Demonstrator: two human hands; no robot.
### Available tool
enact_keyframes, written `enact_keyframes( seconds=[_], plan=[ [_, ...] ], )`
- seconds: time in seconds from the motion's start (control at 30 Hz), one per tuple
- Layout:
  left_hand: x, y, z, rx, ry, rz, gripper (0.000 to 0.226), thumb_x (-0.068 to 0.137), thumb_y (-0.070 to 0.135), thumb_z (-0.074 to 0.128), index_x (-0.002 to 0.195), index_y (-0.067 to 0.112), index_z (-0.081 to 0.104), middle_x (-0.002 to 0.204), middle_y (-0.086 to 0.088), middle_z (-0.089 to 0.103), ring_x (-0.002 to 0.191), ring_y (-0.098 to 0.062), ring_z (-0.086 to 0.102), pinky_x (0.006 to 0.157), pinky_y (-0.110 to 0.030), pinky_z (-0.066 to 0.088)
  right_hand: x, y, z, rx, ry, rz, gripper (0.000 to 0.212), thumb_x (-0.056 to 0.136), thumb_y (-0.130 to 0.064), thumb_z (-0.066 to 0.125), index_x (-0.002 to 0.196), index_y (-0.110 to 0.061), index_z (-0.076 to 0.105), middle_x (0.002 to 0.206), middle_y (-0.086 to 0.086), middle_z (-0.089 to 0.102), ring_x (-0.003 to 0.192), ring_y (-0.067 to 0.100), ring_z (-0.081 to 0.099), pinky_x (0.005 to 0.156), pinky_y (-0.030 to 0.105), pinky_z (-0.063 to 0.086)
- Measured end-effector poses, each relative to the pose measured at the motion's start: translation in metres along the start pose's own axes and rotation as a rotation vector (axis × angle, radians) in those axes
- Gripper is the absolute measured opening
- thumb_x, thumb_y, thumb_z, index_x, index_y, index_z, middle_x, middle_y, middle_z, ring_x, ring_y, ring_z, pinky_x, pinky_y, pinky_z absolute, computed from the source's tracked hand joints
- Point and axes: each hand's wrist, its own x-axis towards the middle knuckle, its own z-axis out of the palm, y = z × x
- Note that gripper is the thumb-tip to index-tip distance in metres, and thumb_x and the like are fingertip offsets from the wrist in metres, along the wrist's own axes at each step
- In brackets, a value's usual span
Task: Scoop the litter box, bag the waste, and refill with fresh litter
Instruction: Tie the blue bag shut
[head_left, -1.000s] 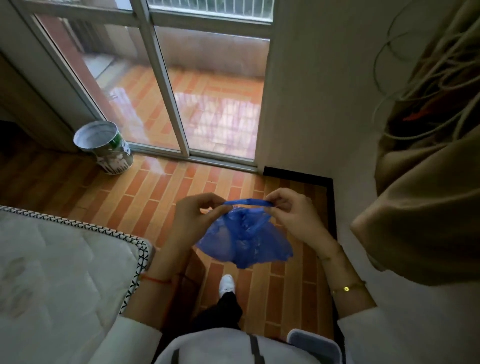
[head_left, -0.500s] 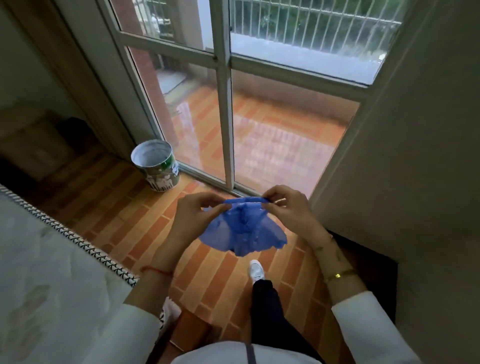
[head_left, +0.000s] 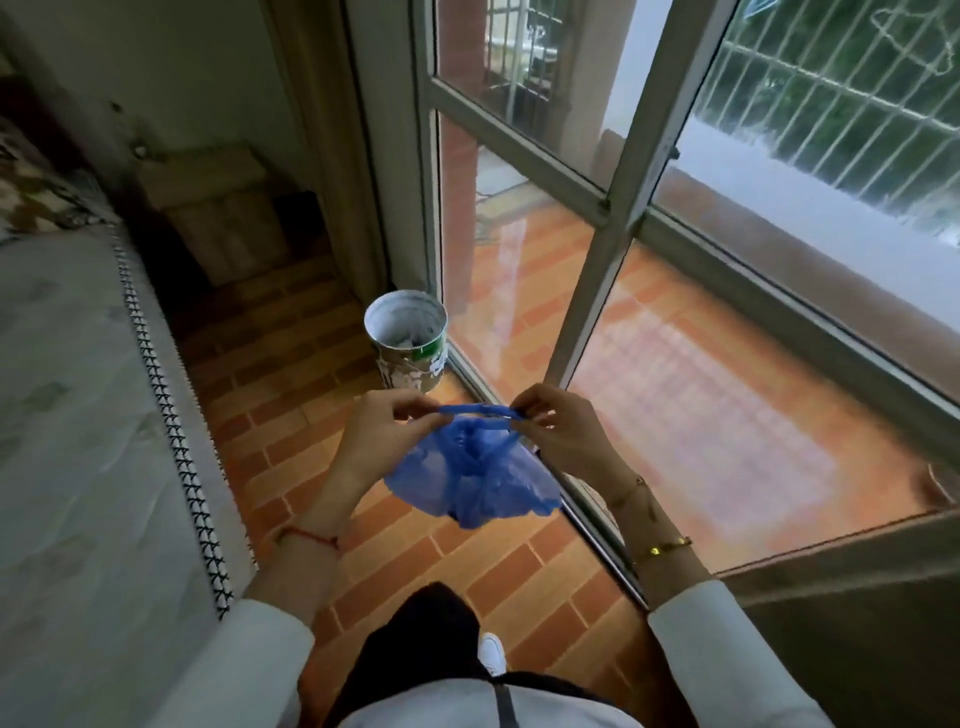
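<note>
Two hands meet at the centre of the frame, each pinching one end of a blue bag's (head_left: 470, 480) twisted top edge. Left hand (head_left: 382, 436), just left of centre, has thumb and forefinger closed on the left end of that stretched strip; the other fingers curl loosely. Right hand (head_left: 558, 434), just right of centre, grips the right end the same way, fingertips pressed together on the plastic. Between them the strip runs nearly level, and the crumpled bag hangs below it, above the brick-pattern floor (head_left: 291, 415). A red cord (head_left: 309, 535) circles the left wrist; gold bracelets (head_left: 657, 548) sit on the right forearm. White sleeves show at the lower edge, with a dark trouser leg and a white shoe (head_left: 491, 652) below the bag. Above the hands, a paint-stained can (head_left: 408, 340) stands open on the floor, just beside the glass door's frame (head_left: 597, 291). A mattress (head_left: 78, 415) with patterned piping fills the left side. A wooden box (head_left: 223, 208) sits in the upper left corner.
</note>
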Motion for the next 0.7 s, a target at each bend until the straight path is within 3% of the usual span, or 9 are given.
enact_keyframes(
  seconds=[0.13,0.23,0.3,0.47,0.6,0.7],
  plan=[
    [0.064,-0.013,-0.007,0.028,0.083,-0.033,0.012,0.076,0.016,0.079,0.086,0.010,0.075,0.077,0.004,0.072,0.069,0.003,0.063,0.066,-0.013,0.048,0.083,0.013,0.009,-0.039,-0.073,-0.044,0.013,0.079,-0.003,0.074,0.090,-0.003,0.068,0.085,0.009,0.069,0.076,0.022,0.064,0.073,0.025,0.053],
    [0.117,-0.029,-0.017,0.064,0.118,-0.056,0.011,0.076,0.016,0.080,0.085,0.013,0.075,0.073,0.012,0.068,0.064,0.010,0.059,0.060,-0.006,0.043,0.149,0.023,0.019,-0.072,-0.109,-0.067,0.014,0.079,-0.001,0.073,0.092,-0.004,0.068,0.088,0.010,0.070,0.078,0.021,0.064,0.072,0.015,0.050],
    [0.155,-0.042,-0.027,0.095,0.131,-0.062,0.010,0.075,0.020,0.080,0.084,0.018,0.075,0.072,0.014,0.068,0.064,0.008,0.060,0.060,-0.006,0.042,0.193,0.028,0.028,-0.093,-0.124,-0.079,0.015,0.078,0.000,0.073,0.092,-0.004,0.069,0.088,0.010,0.070,0.077,0.020,0.063,0.069,0.010,0.046],
    [0.252,-0.076,-0.063,0.180,0.143,-0.087,0.018,0.074,0.028,0.080,0.090,0.020,0.077,0.083,0.008,0.073,0.077,-0.005,0.066,0.069,-0.018,0.051,0.306,0.034,0.057,-0.133,-0.156,-0.107,0.012,0.078,-0.002,0.072,0.089,-0.005,0.069,0.086,0.006,0.069,0.076,0.021,0.063,0.076,0.032,0.053],
    [0.327,-0.099,-0.092,0.260,0.131,-0.090,0.019,0.074,0.031,0.080,0.089,0.019,0.076,0.083,0.008,0.072,0.078,-0.006,0.064,0.066,-0.006,0.044,0.389,0.036,0.078,-0.190,-0.191,-0.152,0.010,0.079,-0.006,0.070,0.088,-0.009,0.069,0.085,0.000,0.066,0.073,0.013,0.057,0.075,0.030,0.052],
    [0.381,-0.118,-0.109,0.280,0.118,-0.123,0.021,0.074,0.031,0.080,0.090,0.018,0.077,0.084,0.007,0.072,0.077,-0.006,0.064,0.063,-0.001,0.041,0.445,0.035,0.091,-0.189,-0.201,-0.168,0.008,0.078,-0.008,0.070,0.086,-0.007,0.069,0.083,0.005,0.069,0.073,0.018,0.059,0.073,0.033,0.051]
  ],
)
